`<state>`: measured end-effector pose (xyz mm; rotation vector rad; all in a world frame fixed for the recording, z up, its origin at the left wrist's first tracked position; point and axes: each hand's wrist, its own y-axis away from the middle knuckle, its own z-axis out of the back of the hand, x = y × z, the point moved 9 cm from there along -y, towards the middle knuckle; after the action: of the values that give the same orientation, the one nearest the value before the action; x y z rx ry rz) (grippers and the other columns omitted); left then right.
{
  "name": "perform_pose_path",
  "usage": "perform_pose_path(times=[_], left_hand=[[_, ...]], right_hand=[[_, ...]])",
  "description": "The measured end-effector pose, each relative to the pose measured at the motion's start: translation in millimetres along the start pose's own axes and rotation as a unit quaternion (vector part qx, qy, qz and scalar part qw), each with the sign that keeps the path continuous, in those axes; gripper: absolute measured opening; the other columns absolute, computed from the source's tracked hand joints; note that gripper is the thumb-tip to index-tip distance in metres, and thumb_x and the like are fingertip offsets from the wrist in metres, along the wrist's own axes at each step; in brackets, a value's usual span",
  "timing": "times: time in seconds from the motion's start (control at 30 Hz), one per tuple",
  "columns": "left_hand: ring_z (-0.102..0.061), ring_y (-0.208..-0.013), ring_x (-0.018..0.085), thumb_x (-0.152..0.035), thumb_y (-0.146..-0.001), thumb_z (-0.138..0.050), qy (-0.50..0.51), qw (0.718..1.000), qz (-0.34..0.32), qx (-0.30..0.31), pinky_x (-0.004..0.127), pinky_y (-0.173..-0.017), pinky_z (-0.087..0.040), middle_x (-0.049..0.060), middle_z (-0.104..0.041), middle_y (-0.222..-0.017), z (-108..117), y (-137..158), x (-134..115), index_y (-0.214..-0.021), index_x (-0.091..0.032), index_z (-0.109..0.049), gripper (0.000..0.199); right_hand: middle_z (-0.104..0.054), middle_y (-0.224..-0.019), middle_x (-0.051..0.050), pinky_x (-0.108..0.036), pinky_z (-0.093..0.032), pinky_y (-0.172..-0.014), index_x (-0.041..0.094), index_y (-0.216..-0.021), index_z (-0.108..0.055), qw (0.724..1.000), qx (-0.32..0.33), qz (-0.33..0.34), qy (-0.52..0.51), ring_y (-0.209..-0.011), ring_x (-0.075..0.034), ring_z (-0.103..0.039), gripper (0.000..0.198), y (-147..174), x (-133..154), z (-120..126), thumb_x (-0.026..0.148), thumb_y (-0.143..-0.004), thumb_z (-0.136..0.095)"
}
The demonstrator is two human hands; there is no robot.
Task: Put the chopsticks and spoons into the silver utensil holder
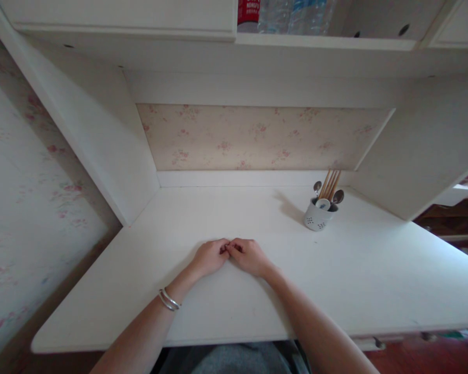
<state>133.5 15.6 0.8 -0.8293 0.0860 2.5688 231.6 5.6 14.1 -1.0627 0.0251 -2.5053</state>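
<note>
My left hand point(212, 256) rests on the white desk point(234, 213), its fingers curled into a loose fist. A silver bracelet of thin bands point(169, 300) circles that wrist. My right hand point(249, 255) lies beside it, also loosely closed, and the two touch at the thumbs and fingertips. Nothing shows in either hand, though the undersides of the fingers are hidden. To the right and farther back stands a white utensil holder point(315, 218) with small holes. Several wooden chopsticks point(329, 185), a metal spoon point(338, 197), a smaller spoon point(317, 187) and a white spoon point(323, 204) stick out of it.
White side panels point(97, 135) rise at both ends of the desk. Overhead runs a shelf point(257, 57) holding clear plastic bottles point(292, 15) and one with a red label point(248, 11). Floral wallpaper point(242, 137) covers the back. The desk's front edge point(226, 343) is near my body.
</note>
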Motion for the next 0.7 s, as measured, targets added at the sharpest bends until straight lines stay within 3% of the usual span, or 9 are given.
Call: perform_pose_path(times=[0.7], left_hand=[[-0.061, -0.076, 0.016, -0.024, -0.082, -0.047, 0.012, 1.000, -0.007, -0.009, 0.023, -0.064, -0.037, 0.002, -0.069, -0.085, 1.7, 1.4, -0.2, -0.094, -0.024, -0.064, 0.021]], right_hand=[[-0.070, -0.079, -0.001, -0.023, -0.037, -0.062, 0.022, -0.087, -0.070, 1.000, 0.001, -0.001, -0.007, -0.069, -0.013, -0.059, 0.027, 0.5, 0.5, 0.4, 0.032, -0.089, -0.044]])
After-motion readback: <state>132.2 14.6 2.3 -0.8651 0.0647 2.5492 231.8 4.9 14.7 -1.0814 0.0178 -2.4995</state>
